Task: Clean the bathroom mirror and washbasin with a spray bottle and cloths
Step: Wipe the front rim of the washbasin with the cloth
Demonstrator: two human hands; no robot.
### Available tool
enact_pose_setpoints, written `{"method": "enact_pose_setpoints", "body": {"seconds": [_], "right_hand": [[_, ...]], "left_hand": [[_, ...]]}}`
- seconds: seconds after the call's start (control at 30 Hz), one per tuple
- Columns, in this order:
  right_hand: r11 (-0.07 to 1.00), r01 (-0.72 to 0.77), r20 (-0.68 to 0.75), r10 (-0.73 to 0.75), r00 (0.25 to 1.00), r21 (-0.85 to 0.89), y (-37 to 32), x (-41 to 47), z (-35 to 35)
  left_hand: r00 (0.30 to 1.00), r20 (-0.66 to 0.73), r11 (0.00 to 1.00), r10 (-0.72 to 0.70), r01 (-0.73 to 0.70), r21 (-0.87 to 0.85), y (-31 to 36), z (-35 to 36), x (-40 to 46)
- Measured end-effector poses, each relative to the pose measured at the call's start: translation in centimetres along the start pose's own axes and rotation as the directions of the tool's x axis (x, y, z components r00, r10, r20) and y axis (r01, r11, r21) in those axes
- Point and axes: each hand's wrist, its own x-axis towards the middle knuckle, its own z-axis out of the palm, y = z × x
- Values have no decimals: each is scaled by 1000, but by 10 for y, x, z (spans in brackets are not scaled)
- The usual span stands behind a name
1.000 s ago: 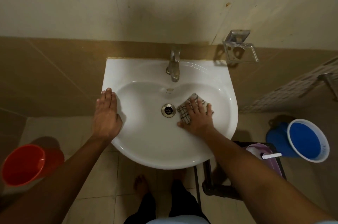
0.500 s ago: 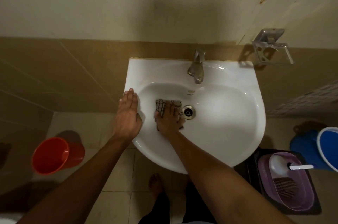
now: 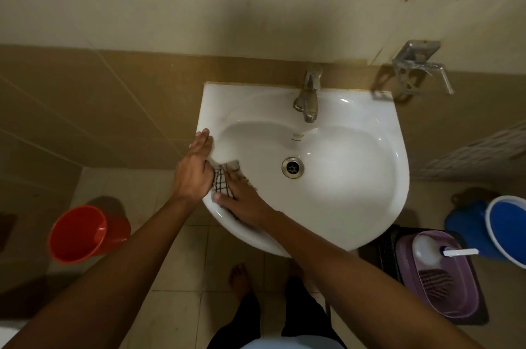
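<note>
A white washbasin (image 3: 355, 183) hangs on the tiled wall, with a metal tap (image 3: 308, 95) at the back and a drain (image 3: 292, 167) in the bowl. My right hand (image 3: 242, 200) presses a checked cloth (image 3: 223, 182) flat against the bowl's left inner wall, near the front rim. My left hand (image 3: 195, 166) rests flat on the basin's left rim, fingers together, touching the cloth's edge. A white spray bottle (image 3: 429, 249) lies in a purple tub (image 3: 455, 300) on the floor at the right. No mirror is in view.
An orange bucket (image 3: 82, 232) stands on the floor at the left. A blue bucket (image 3: 503, 229) sits at the far right. A metal soap holder (image 3: 418, 69) is fixed to the wall right of the tap. My bare foot (image 3: 240, 277) is under the basin.
My right hand has slid the cloth from the right of the drain across the bowl to its left wall. My left hand has stayed on the rim. The view has shifted left.
</note>
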Motion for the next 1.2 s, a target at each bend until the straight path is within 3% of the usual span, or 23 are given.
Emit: {"method": "enact_pose_setpoints", "body": {"seconds": [0.13,0.23,0.3,0.4,0.53,0.63,0.7,0.73,0.77,0.8,0.87,0.93,0.97,1.03,1.13,1.2], "right_hand": [[1000,8,153,-10,988,19,8,-45,-24],[999,-33,137,34,990,-6,34,-69,-39],[971,-75,90,98,991,-228,64,-74,-50],[780,-274,-64,289,955,-562,110,-72,-82],[563,-520,-366,370,854,-642,142,-60,-125],[667,-621,-607,308,733,-412,139,-48,-127],[819,-572,-763,395,513,39,123,-34,-122],[836,-432,-775,508,376,338,108,-25,-121],[773,-233,-719,634,285,590,97,-11,-121],[664,-27,-639,729,245,747,83,0,-123],[399,258,-462,846,268,880,61,25,-129],[199,373,-339,868,362,906,44,45,-128],[164,383,-317,869,380,909,39,53,-123],[193,353,-326,870,369,915,31,68,-111],[351,205,-399,869,293,914,19,77,-91],[398,141,-422,854,303,906,4,71,-81]], "left_hand": [[1000,-6,999,11,-11,42,3,2,0],[1000,0,997,-5,5,74,6,5,0],[1000,9,994,-18,17,105,7,7,-2],[999,31,991,-10,5,136,6,8,-3],[1000,26,989,13,-16,145,4,9,-3],[999,19,991,26,-29,134,1,10,-3],[1000,24,991,15,-18,132,0,11,-3],[1000,23,991,14,-17,130,-1,11,-3],[1000,19,992,18,-20,126,-1,11,-3],[1000,14,992,21,-23,126,-1,12,-3],[1000,8,991,26,-27,131,-2,12,-3],[999,5,991,31,-32,127,-4,13,-3],[999,3,992,33,-33,125,-5,14,-3],[999,-2,992,32,-32,118,-6,15,-2],[999,-8,993,38,-37,108,-6,14,-3],[999,-15,995,35,-33,99,-5,13,-3]]}}
